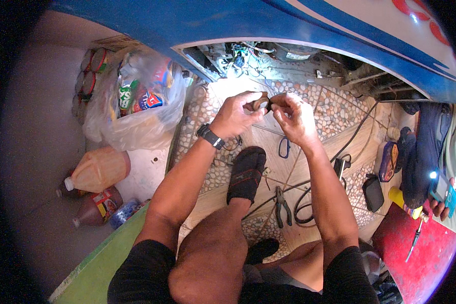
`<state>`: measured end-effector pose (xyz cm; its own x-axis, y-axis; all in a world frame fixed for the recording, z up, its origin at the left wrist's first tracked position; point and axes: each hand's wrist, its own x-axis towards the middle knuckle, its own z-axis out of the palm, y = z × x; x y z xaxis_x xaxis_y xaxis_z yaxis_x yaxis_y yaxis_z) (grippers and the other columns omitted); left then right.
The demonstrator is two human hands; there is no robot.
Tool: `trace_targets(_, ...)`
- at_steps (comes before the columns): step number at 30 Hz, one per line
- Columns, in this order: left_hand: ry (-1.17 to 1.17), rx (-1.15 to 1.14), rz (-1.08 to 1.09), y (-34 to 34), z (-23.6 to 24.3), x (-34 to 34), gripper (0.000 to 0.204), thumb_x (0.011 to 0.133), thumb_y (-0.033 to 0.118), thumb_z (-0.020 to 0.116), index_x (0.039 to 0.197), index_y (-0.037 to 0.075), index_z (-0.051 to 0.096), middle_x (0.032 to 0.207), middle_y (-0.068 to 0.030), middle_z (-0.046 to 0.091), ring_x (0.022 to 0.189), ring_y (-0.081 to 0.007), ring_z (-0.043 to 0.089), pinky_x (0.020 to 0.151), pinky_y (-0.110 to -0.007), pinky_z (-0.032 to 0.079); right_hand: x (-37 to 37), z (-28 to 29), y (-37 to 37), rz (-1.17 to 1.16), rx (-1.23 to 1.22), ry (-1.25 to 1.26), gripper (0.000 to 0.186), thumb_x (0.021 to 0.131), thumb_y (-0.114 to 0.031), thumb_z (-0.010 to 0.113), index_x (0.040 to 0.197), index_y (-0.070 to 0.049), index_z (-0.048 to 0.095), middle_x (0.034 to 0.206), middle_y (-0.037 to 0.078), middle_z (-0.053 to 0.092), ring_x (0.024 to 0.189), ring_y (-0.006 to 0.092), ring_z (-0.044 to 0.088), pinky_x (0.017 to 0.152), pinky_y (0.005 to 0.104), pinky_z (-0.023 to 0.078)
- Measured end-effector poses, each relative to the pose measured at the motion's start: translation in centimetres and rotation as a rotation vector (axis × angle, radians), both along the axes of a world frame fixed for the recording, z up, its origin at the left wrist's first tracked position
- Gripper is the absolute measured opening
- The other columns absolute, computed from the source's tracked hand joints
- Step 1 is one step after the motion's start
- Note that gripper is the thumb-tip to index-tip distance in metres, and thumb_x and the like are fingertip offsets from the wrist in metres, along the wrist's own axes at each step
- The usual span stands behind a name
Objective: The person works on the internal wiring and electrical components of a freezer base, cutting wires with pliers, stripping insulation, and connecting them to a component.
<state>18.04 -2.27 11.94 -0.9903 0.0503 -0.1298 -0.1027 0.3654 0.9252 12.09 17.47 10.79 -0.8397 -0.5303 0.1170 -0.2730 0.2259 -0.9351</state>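
In front of the open lower compartment (268,63) of a blue and white appliance, both my hands meet. My left hand (234,117), with a black watch (211,136) on its wrist, is closed on a small round part (261,104) with a dark rim and pale face; its exact kind is unclear. My right hand (297,120) has its thumb and fingers pinched at the right side of that part. Whether something thin sits between those fingertips is hidden by glare. Wires and metal components (242,60) show brightly lit inside the compartment.
Pliers (282,206) and a black cable (301,217) lie on the pebble-patterned tiles. A plastic bag of packages (137,109) and bottles (100,169) stand left. At right, another person's hand (441,209) holds a lit phone (441,188) near a torch tool (414,242) and red surface (441,258).
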Motion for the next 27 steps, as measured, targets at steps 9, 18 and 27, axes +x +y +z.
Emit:
trace_targets(9,0.148,-0.229,-0.115,0.0,0.5,0.1,0.048,0.081,0.012,0.069,0.126,-0.002,0.060,0.119,-0.0158,0.066,0.106,-0.0273,0.066,0.092,-0.036,0.052,-0.3,-0.3,1.0,0.073,0.058,0.069,0.016,0.082,-0.007,0.074,0.095,-0.003,0.068,0.092,0.014,0.069,0.083,0.0282,0.069,0.073,0.0353,0.057)
trace_targets(18,0.195,-0.319,-0.163,1.5,0.7,0.0,0.041,0.081,0.014,0.069,0.119,0.000,0.063,0.118,-0.0189,0.066,0.110,-0.0358,0.063,0.096,-0.040,0.050,0.5,0.2,0.9,-0.035,0.282,0.184,0.017,0.080,-0.011,0.070,0.094,-0.002,0.065,0.086,0.016,0.066,0.083,0.0362,0.065,0.074,0.0411,0.054)
trace_targets(27,0.294,-0.282,-0.164,1.0,-0.4,0.1,0.039,0.082,0.013,0.069,0.118,0.000,0.062,0.112,-0.0184,0.066,0.100,-0.0360,0.064,0.088,-0.041,0.051,0.7,-1.1,1.7,-0.003,0.014,-0.070,0.014,0.085,-0.008,0.075,0.097,-0.002,0.070,0.087,0.012,0.069,0.079,0.0209,0.072,0.072,0.0318,0.059)
